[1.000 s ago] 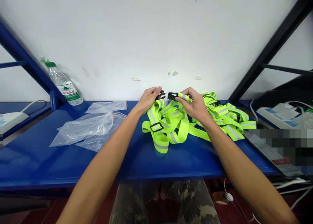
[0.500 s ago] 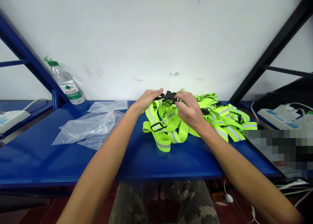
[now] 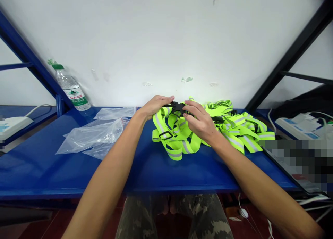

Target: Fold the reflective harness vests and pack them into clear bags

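A black side-release buckle (image 3: 178, 107) is held between my two hands, above the front of a heap of neon-yellow reflective straps (image 3: 235, 128). My left hand (image 3: 156, 105) pinches the buckle's left end, with a strap hanging below it. On the right end, the fingers of my right hand (image 3: 199, 119) are closed. Grey reflective stripes run along the webbing. A black slide adjuster (image 3: 165, 135) sits on the loop drooping in front, which rests on the blue table (image 3: 153, 173). My right fingers hide part of the buckle.
Clear zip bags (image 3: 96, 133) lie to the left of the straps. A water bottle (image 3: 74, 91) with a green cap leans at the back left. White power strips (image 3: 299, 126) sit on the right, with another device (image 3: 15, 124) at far left. A wall closes off the back.
Both hands stay in nearly the same place. The two parts of the buckle now look closer together, and my right hand has shifted slightly left.
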